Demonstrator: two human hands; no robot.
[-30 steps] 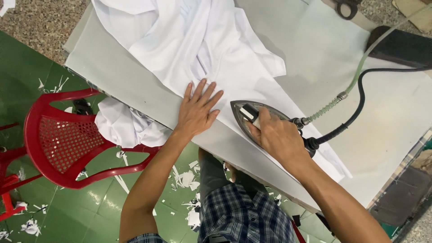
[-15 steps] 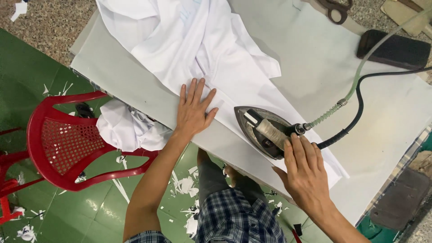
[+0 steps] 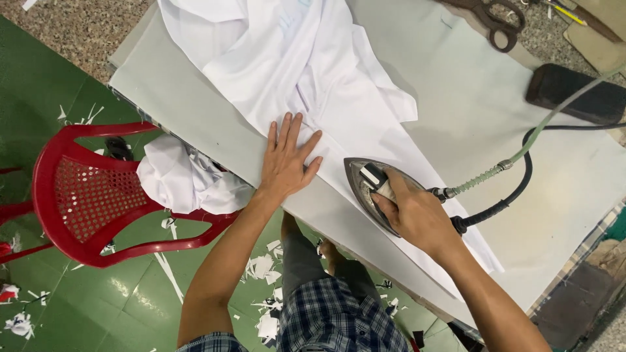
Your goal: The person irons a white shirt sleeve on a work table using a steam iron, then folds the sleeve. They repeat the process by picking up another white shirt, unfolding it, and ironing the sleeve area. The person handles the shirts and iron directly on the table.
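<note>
A white garment (image 3: 306, 72) lies spread over a pale grey padded ironing table (image 3: 456, 104). My left hand (image 3: 285, 160) presses flat on the cloth near the table's front edge, fingers apart. Just to its right a metal steam iron (image 3: 366, 182) rests on the white cloth, pointing left. My right hand (image 3: 417, 218) is closed around the iron's handle. A green steam hose (image 3: 515, 156) and a black cable (image 3: 508, 195) run from the back of the iron toward the right.
A red plastic chair (image 3: 85, 195) stands left of the table with white cloth (image 3: 182, 182) piled on it. Scissors (image 3: 495, 23) and a dark block (image 3: 574, 98) lie at the table's far right. Paper scraps litter the green floor.
One second ago my right hand gripped the iron; half a second ago it had let go and hovered behind the handle. Now it grips the handle again. My left hand stayed flat.
</note>
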